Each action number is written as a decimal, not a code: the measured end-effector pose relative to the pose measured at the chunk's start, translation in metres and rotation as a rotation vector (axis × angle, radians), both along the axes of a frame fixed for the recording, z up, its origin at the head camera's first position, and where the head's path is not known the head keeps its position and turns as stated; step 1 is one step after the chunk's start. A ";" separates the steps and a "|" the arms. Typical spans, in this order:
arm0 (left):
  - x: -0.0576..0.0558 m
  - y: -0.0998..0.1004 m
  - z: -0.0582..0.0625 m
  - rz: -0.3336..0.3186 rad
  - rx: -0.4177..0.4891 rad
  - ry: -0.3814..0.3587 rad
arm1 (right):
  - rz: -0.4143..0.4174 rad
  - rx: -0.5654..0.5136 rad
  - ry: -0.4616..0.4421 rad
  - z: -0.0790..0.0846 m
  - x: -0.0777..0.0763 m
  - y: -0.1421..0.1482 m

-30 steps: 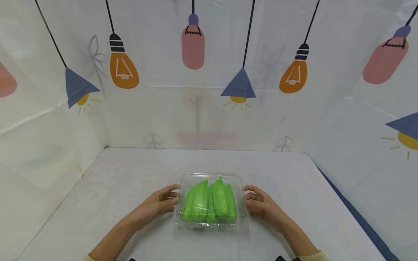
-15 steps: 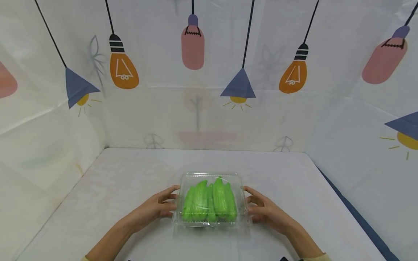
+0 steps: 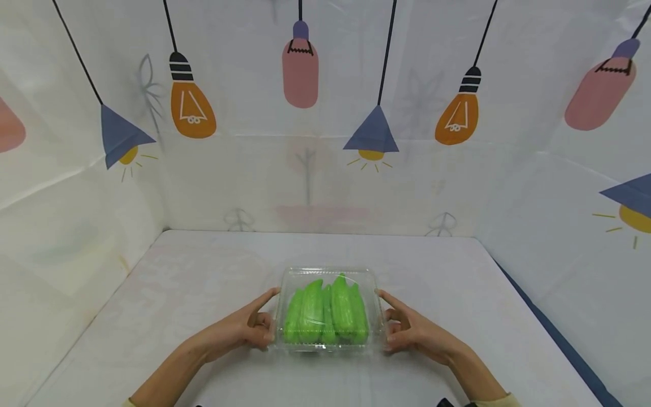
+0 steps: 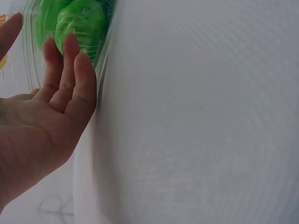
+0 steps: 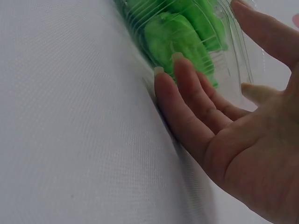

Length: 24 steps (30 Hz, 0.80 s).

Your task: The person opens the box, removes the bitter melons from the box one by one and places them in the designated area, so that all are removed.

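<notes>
A clear plastic clamshell box with a lid stands near the middle of the white table. Inside lie several long, bright green vegetables with tapered ends, side by side. My left hand grips the box's left side, index finger stretched along to the far part of the rim and thumb at the near corner. On the opposite side my right hand holds it the same way. Both wrist views show three fingers of each hand, the left fingers and the right fingers, under the rim against the box wall.
White sheeting with printed lamps, such as an orange bulb and a blue shade, walls in the table at the back and both sides. A dark blue strip runs along the right edge.
Both hands have tightened: index fingers straightened along the rim, thumbs moved to the box's near corners, other fingers tucked in. The box has shifted very slightly up in the head view.
</notes>
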<state>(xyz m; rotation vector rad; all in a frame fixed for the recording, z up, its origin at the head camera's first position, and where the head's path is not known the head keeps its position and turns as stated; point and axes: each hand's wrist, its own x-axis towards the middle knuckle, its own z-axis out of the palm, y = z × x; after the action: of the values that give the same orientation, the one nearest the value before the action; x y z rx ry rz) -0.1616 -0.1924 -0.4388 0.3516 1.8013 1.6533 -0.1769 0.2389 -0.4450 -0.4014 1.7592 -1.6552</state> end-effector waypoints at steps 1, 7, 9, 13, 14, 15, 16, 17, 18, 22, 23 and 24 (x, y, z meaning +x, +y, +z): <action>0.000 0.000 0.000 -0.009 0.003 -0.002 | 0.006 0.004 -0.007 0.000 0.000 0.000; 0.001 0.000 0.000 -0.045 0.016 0.002 | 0.071 0.029 -0.002 -0.001 0.001 -0.002; 0.001 0.001 -0.001 -0.048 0.010 0.009 | 0.084 0.028 0.010 -0.001 0.001 -0.003; 0.002 0.004 -0.002 -0.031 -0.008 0.022 | 0.064 0.008 0.017 -0.001 0.002 -0.006; 0.002 0.004 -0.002 -0.024 -0.010 0.026 | 0.058 -0.001 0.016 -0.002 0.002 -0.007; 0.002 0.005 -0.002 -0.016 -0.011 0.029 | 0.053 -0.012 0.017 -0.002 0.002 -0.007; 0.002 0.005 -0.002 -0.009 -0.009 0.031 | 0.049 -0.022 0.021 -0.002 0.002 -0.008; 0.002 0.005 -0.002 -0.002 -0.006 0.035 | 0.047 -0.036 0.024 -0.002 0.002 -0.008; 0.001 0.006 -0.003 0.005 0.000 0.035 | 0.048 -0.053 0.030 -0.002 0.002 -0.008; 0.001 0.007 -0.003 0.026 0.034 0.031 | 0.051 -0.130 0.041 -0.004 0.003 -0.010; 0.001 0.007 -0.002 0.030 0.040 0.031 | 0.052 -0.148 0.043 -0.005 0.003 -0.011; 0.002 0.008 -0.002 0.034 0.043 0.031 | 0.050 -0.164 0.041 -0.005 0.003 -0.011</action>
<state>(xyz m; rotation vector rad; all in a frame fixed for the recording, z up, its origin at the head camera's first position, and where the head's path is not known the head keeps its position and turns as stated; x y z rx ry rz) -0.1600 -0.1848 -0.4408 0.3695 1.8061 1.7204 -0.1735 0.2275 -0.4504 -0.5536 1.6344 -1.7726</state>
